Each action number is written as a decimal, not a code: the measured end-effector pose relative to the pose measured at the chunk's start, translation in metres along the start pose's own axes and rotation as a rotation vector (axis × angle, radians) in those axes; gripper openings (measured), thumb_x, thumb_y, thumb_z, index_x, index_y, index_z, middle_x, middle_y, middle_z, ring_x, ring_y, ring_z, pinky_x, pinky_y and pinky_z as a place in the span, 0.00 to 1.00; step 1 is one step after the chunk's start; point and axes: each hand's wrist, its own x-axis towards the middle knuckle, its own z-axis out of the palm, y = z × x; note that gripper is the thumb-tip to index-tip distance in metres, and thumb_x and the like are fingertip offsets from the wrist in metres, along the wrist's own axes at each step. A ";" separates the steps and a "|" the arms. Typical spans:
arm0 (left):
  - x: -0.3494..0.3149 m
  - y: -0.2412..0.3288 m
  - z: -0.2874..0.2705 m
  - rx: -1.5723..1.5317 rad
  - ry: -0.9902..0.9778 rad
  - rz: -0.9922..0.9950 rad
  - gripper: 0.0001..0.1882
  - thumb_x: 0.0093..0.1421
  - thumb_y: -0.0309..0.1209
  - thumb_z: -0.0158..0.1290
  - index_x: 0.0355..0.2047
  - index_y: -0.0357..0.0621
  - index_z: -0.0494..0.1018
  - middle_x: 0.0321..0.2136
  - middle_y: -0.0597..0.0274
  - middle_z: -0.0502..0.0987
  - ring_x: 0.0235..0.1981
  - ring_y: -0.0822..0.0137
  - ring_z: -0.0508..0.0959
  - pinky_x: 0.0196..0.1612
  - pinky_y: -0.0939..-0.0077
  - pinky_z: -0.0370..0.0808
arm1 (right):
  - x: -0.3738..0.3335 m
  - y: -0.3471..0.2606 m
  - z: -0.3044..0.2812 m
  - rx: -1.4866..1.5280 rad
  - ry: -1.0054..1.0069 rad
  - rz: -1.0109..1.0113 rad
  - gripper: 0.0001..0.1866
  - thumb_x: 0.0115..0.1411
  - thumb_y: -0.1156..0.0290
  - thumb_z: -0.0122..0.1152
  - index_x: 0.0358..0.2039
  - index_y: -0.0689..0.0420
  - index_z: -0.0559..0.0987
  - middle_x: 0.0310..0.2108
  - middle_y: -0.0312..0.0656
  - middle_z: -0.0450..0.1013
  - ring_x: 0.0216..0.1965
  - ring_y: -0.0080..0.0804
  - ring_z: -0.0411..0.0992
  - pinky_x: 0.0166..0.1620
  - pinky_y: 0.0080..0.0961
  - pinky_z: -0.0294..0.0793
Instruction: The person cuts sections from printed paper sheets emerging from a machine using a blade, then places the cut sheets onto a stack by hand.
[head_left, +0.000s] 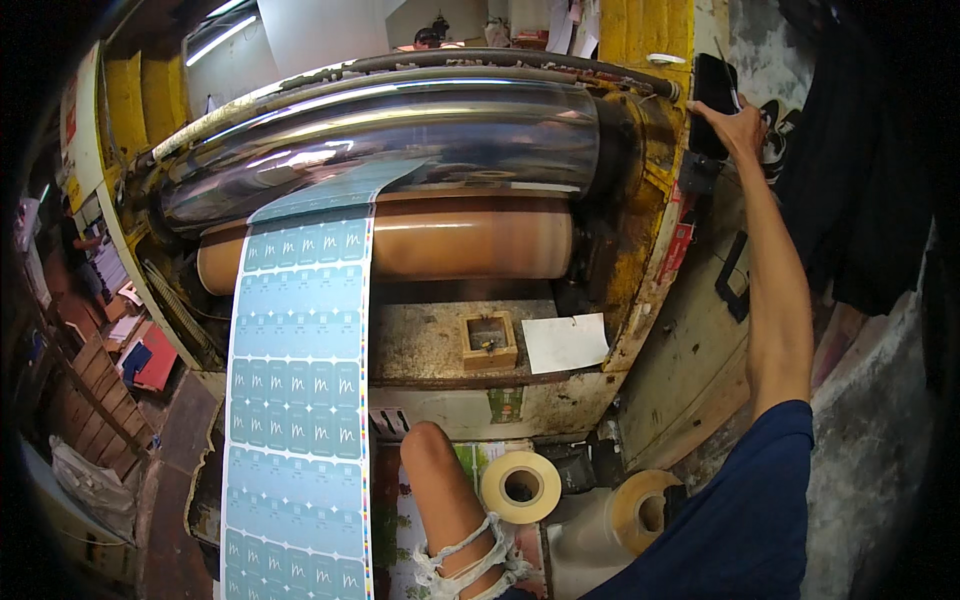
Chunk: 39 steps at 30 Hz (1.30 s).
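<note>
My right arm (780, 300), in a dark blue sleeve, stretches up the right side to the machine's far right corner. There my right hand (738, 130) lies at a flat black object (708, 85), its thumb and forefinger spread apart across it. A thin pale stick stands by the forefinger; whether the fingers touch it I cannot tell. My left hand is out of view. A long light-blue printed sheet (295, 400) with rows of rounded label shapes hangs from the shiny metal roller (480, 140). It passes in front of the brown roller (470, 240) and down past the lower edge.
Below the rollers, a small square wooden box (489, 341) and a white paper piece (565, 343) lie on a worn ledge. A yellowish roll (520, 487) and a clear film roll (610, 520) stand lower down. Dark cloth (860, 170) hangs at right. Red-topped furniture (155, 355) stands left.
</note>
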 end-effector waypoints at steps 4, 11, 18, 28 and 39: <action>0.009 -0.002 0.007 0.008 -0.031 -0.003 0.32 0.59 0.33 0.59 0.60 0.32 0.62 0.54 0.50 0.70 0.49 0.60 0.71 0.54 0.67 0.68 | 0.018 0.011 -0.016 -0.047 0.267 -0.121 0.39 0.30 0.32 0.74 0.16 0.61 0.73 0.17 0.45 0.71 0.20 0.35 0.68 0.27 0.43 0.70; 0.014 -0.008 0.016 -0.003 -0.038 0.012 0.32 0.59 0.34 0.59 0.60 0.33 0.62 0.53 0.50 0.71 0.49 0.60 0.71 0.53 0.67 0.68 | -0.007 0.017 -0.012 -0.038 0.181 -0.009 0.42 0.30 0.31 0.72 0.23 0.66 0.81 0.23 0.53 0.77 0.27 0.44 0.78 0.34 0.42 0.74; 0.018 -0.011 0.019 -0.001 -0.042 0.012 0.33 0.58 0.34 0.60 0.60 0.34 0.61 0.53 0.51 0.71 0.48 0.60 0.72 0.52 0.66 0.69 | -0.025 0.013 -0.001 -0.027 0.016 0.022 0.58 0.31 0.34 0.74 0.52 0.72 0.73 0.38 0.60 0.78 0.39 0.49 0.78 0.38 0.44 0.78; -0.009 -0.028 -0.038 0.035 0.027 -0.026 0.34 0.58 0.34 0.60 0.61 0.36 0.61 0.52 0.51 0.72 0.47 0.60 0.73 0.51 0.66 0.70 | 0.006 0.036 0.005 -0.114 0.069 0.088 0.60 0.28 0.26 0.71 0.48 0.71 0.75 0.49 0.62 0.72 0.49 0.48 0.74 0.49 0.42 0.74; -0.465 -0.048 -0.725 0.652 0.490 0.000 0.28 0.58 0.36 0.61 0.55 0.35 0.68 0.46 0.53 0.76 0.43 0.61 0.75 0.47 0.67 0.72 | -0.376 -0.085 -0.528 1.006 -1.296 0.234 0.19 0.66 0.52 0.48 0.45 0.54 0.72 0.21 0.36 0.69 0.17 0.22 0.65 0.17 0.20 0.63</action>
